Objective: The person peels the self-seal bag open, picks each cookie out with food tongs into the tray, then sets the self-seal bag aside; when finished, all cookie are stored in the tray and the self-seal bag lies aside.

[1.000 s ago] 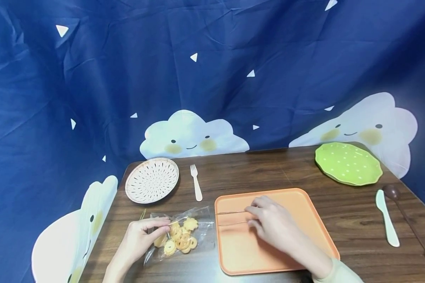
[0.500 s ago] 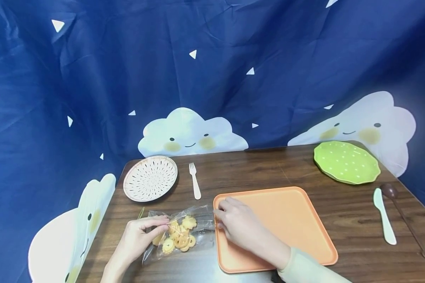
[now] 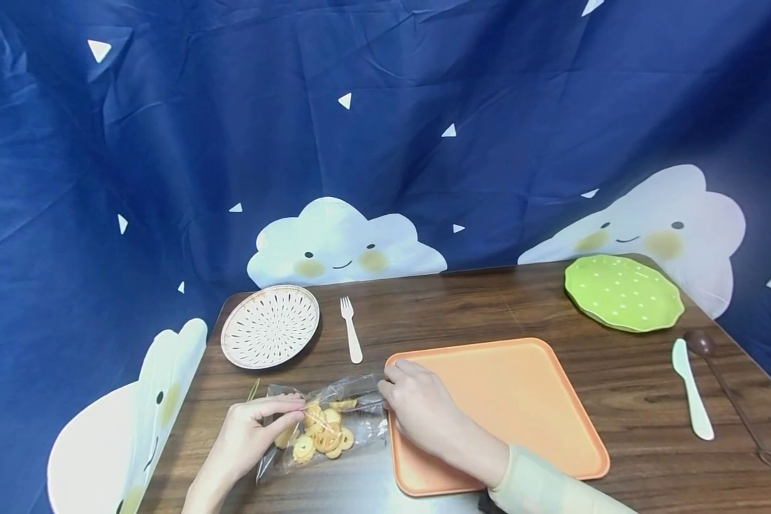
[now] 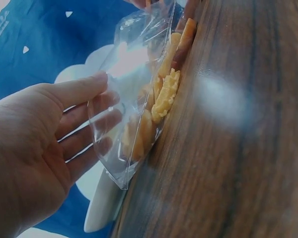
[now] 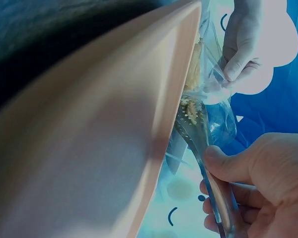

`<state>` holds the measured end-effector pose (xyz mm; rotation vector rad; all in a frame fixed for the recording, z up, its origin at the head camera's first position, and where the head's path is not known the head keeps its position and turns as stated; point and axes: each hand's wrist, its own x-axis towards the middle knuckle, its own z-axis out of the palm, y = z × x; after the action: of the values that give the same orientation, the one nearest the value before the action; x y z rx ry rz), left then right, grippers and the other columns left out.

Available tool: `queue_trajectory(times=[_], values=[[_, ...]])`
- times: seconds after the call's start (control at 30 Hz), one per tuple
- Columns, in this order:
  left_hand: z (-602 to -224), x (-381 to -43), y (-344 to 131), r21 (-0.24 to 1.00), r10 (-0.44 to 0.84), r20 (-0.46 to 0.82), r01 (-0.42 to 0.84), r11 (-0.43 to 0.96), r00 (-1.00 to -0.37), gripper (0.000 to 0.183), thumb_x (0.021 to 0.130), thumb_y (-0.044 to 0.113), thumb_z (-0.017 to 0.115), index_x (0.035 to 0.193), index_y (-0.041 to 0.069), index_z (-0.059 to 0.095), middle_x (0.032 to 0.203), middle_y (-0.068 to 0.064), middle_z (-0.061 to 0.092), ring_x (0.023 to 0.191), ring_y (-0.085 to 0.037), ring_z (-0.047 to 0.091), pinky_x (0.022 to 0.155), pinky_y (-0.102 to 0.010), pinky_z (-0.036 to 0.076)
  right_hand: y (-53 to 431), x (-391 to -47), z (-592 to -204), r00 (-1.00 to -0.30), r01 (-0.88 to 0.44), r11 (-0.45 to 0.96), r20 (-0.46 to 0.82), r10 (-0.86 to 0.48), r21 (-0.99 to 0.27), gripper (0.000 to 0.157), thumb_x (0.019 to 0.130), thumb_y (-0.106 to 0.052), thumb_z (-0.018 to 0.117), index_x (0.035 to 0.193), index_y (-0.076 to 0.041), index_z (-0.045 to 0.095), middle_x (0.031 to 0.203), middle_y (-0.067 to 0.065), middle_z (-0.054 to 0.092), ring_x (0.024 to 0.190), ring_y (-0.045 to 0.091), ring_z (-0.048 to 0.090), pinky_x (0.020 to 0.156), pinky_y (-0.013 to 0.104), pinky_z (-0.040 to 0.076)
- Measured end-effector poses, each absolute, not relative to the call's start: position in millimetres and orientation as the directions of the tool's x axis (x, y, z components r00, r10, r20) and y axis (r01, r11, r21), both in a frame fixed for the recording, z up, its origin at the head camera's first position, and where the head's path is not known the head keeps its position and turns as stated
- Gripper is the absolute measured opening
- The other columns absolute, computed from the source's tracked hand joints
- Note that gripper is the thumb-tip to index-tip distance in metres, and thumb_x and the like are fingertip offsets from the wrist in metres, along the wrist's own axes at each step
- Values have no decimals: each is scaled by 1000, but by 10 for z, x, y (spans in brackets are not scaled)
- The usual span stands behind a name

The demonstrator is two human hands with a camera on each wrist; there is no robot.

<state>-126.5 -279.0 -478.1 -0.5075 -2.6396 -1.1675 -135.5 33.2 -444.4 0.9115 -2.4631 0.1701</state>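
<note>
A clear plastic bag [image 3: 368,430] of yellow cookies [image 3: 326,437] lies on the table left of the orange tray [image 3: 507,414]. My left hand [image 3: 257,432] pinches the film at the bag's left part between thumb and fingers. In the left wrist view the left hand [image 4: 49,144] is at the film, with a ridged cookie [image 4: 166,96] behind it. My right hand [image 3: 424,407], above the tray's left rim, grips metal tongs. In the right wrist view the tongs [image 5: 216,186] reach into the bag, their perforated end up against a cookie [image 5: 192,111].
A white patterned plate [image 3: 271,327] and a white fork [image 3: 352,332] lie behind the bag. Far right are a green dotted plate [image 3: 623,293], a pale green knife [image 3: 692,391] and a brown long-handled spoon [image 3: 729,392]. A blue cloud-print cloth [image 3: 385,143] hangs behind the table.
My right hand has moved left from over the tray's middle to its left rim, bringing the tongs into the bag. A cookie at the bag's upper right has tilted. My left hand keeps its hold.
</note>
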Motion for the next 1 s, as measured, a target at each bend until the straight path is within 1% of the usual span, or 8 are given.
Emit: queue_trajectory(times=[0.17, 0.37, 0.5, 0.6, 0.7, 0.9, 1.0], values=[[-4781, -1259, -2788, 675, 222, 328, 392, 625, -918, 15, 82, 28, 83, 96, 26, 81, 106, 8, 80, 105, -6, 75, 96, -1, 50, 334, -1338, -4432, -648, -634, 772, 515, -561, 44, 17, 69, -17, 84, 74, -17, 68, 78, -6, 56, 78, 13, 55, 70, 30, 54], [-4769, -1252, -2777, 686, 223, 328, 394, 612, -918, 15, 81, 26, 84, 96, 25, 81, 106, 6, 81, 105, -7, 75, 96, -2, 50, 370, -1303, -4357, -687, -613, 790, 493, -533, -1, 14, 70, -13, 83, 78, -16, 72, 79, -5, 60, 77, 13, 56, 68, 30, 56], [-4771, -1251, -2776, 695, 218, 315, 381, 609, -924, 16, 81, 26, 84, 97, 28, 81, 106, 7, 80, 106, -5, 75, 96, -2, 50, 455, -1273, -4286, -719, -593, 805, 476, -507, -39, 14, 72, -13, 84, 82, -16, 74, 77, -6, 58, 75, 12, 56, 64, 29, 56], [-4772, -1255, -2776, 701, 214, 304, 370, 609, -928, 16, 82, 28, 83, 97, 30, 81, 106, 9, 80, 106, -4, 74, 96, -2, 50, 563, -1255, -4232, -749, -570, 818, 462, -476, -80, 12, 74, -14, 83, 83, -16, 74, 74, -7, 55, 72, 12, 54, 60, 28, 54], [-4778, -1259, -2780, 703, 214, 300, 367, 609, -930, 15, 82, 29, 83, 97, 31, 80, 106, 10, 80, 106, -5, 74, 96, -3, 51, 707, -1237, -4180, -785, -532, 840, 437, -439, -111, 11, 76, -15, 82, 83, -17, 74, 75, -7, 55, 72, 11, 54, 57, 27, 52], [-4782, -1260, -2794, 703, 217, 317, 382, 600, -923, 15, 82, 27, 83, 97, 27, 81, 105, 8, 81, 105, -5, 75, 96, -3, 51, 1066, -1191, -4130, -834, -461, 876, 407, -373, -141, 13, 76, -14, 83, 85, -18, 75, 78, -6, 60, 77, 13, 59, 60, 29, 54], [-4781, -1259, -2799, 699, 220, 318, 384, 602, -922, 15, 81, 27, 83, 97, 27, 81, 105, 10, 80, 105, -5, 75, 95, -3, 51, 1230, -1164, -4146, -853, -428, 890, 396, -340, -158, 14, 75, -12, 82, 85, -18, 76, 77, -7, 60, 76, 13, 59, 62, 31, 53]])
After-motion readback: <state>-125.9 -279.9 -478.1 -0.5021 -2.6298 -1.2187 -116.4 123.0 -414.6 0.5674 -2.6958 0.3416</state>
